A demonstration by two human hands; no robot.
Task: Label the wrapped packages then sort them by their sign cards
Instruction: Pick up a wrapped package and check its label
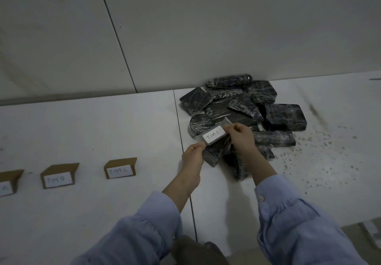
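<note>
**Pale tiled floor: a TIM C label stretched over a package**

Pale floor tiles (103,132) meet a plain wall (185,27), and against that wall lies a heap of black film-wrapped packages (247,103), apparently the unlabelled stock. Well to its left stand three folded cardboard sign cards in a row, likely the sorting spots: TIM C card (120,168) nearest, TIM B card (58,175), and a third card (8,183) cut off by the edge. One package (214,154) sits tilted at the heap's near edge, just under a clear tape strip carrying a white TIM C label (213,135). The left hand (193,157) pinches the strip's left end and the right hand (240,139) its right end, fingers curled, probably keeping it taut for a smooth stick. Whether the tape touches the wrap yet cannot be told.
</note>
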